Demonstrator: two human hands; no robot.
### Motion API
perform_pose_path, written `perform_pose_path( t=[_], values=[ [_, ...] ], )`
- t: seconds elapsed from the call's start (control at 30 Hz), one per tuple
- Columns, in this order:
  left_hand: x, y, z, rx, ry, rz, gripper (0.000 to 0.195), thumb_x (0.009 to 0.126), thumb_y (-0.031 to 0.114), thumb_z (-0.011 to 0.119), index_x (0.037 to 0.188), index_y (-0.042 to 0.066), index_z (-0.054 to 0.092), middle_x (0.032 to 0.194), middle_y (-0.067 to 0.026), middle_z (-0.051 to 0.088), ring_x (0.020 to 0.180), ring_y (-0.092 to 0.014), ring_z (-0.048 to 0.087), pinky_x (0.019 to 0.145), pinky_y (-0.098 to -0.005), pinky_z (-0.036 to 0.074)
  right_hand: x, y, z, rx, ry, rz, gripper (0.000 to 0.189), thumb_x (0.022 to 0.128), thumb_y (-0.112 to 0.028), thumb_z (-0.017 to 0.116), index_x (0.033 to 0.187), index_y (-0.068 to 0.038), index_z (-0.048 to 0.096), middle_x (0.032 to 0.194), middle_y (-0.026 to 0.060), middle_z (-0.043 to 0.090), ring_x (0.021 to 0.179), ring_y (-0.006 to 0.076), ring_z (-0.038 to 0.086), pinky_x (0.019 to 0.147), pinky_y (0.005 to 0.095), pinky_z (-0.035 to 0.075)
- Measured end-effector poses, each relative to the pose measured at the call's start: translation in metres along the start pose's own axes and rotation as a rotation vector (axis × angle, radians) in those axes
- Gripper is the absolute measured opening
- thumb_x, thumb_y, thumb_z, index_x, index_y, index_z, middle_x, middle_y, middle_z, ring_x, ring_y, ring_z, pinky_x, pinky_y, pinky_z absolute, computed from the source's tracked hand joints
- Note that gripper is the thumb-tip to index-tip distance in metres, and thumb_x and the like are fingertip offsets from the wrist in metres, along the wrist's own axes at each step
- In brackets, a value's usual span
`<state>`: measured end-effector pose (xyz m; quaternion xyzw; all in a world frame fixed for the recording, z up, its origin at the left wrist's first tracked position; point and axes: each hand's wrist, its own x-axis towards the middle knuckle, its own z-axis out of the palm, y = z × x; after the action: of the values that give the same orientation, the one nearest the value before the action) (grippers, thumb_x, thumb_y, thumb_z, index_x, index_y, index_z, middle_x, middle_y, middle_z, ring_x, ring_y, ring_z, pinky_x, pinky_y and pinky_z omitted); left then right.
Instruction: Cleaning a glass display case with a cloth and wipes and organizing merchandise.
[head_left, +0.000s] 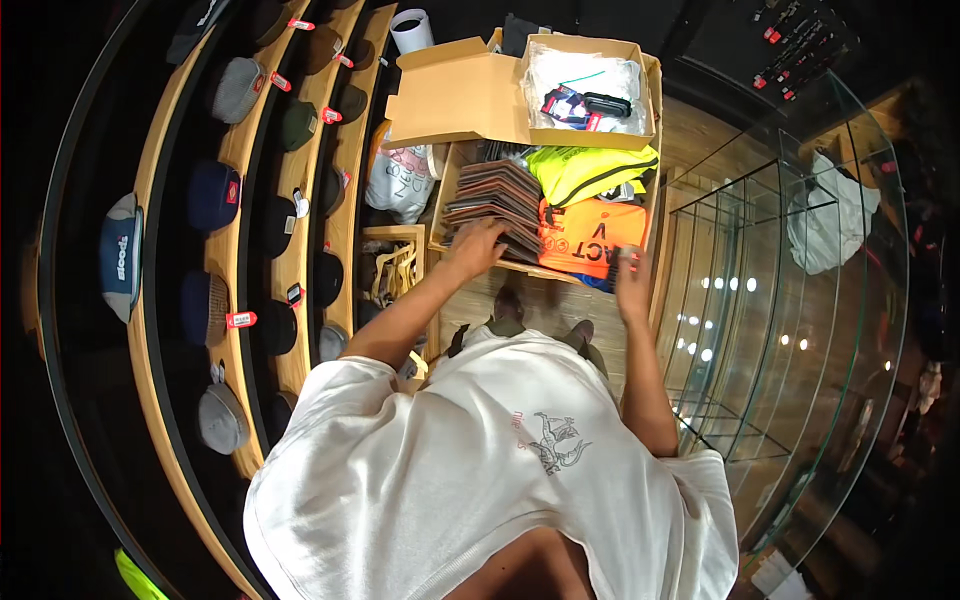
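My left hand (478, 247) rests at the near end of a stack of thin folded brown and black pieces (491, 196), its fingertips touching them. Whether these are leather or card I cannot tell. Beside the stack lie an orange printed packet (592, 232) and a neon yellow packet with a dark zip (589, 174). All sit in a large cardboard box (442, 214). Over the box's near right corner, my right hand (634, 289) has its fingers closed on a small dark item (614, 270), blurred and partly hidden.
On the box's far end stands an open carton (592, 139) holding clear plastic and a black case (607, 105). Shelves of caps (213, 195) line the left, above a wooden crate of hangers (394, 266). A white bag (401, 184) adjoins the box. Glass display case (757, 300) at right.
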<state>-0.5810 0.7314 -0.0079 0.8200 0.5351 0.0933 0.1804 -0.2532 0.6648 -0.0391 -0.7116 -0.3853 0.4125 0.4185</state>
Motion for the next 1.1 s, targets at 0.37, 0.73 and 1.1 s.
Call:
perform_pose_path(
  t=[0.37, 0.73, 1.1],
  values=[
    [-0.001, -0.044, -0.009, -0.068, 0.067, 0.181, 0.017, 0.087, 0.011, 0.066, 0.101, 0.007, 0.073, 0.1, -0.0117, 0.064, 0.098, -0.033, 0.062, 0.086, -0.0431, 0.051, -0.041, -0.018, 0.103, -0.185, -0.226, 0.163, 0.052, 0.075, -0.044, 0.085, 0.102, -0.003, 0.066, 0.086, 0.0095, 0.069, 0.078, 0.0179, 0.063, 0.073, 0.0338, 0.051],
    [0.002, 0.016, -0.081, -0.546, -0.072, 0.107, 0.025, 0.093, 0.02, 0.067, 0.103, -0.003, 0.072, 0.1, -0.0186, 0.069, 0.092, -0.028, 0.067, 0.08, -0.0381, 0.051, -0.075, -0.089, 0.045, 0.46, -0.338, -0.076, 0.065, 0.086, -0.034, 0.08, 0.134, 0.002, 0.055, 0.111, 0.0046, 0.066, 0.107, 0.0146, 0.058, 0.094, 0.0287, 0.046],
    [-0.003, 0.11, -0.074, -1.529, -0.927, -0.086, 0.08, 0.097, 0.067, 0.044, 0.143, 0.002, 0.051, 0.146, -0.0136, 0.05, 0.124, -0.025, 0.056, 0.104, -0.0367, 0.047, -0.177, -0.083, -0.083, 0.396, -0.007, -0.049, 0.033, 0.08, -0.018, 0.085, 0.099, -0.008, 0.059, 0.08, -0.0029, 0.059, 0.072, 0.0069, 0.057, 0.062, 0.0252, 0.046]
  ],
)
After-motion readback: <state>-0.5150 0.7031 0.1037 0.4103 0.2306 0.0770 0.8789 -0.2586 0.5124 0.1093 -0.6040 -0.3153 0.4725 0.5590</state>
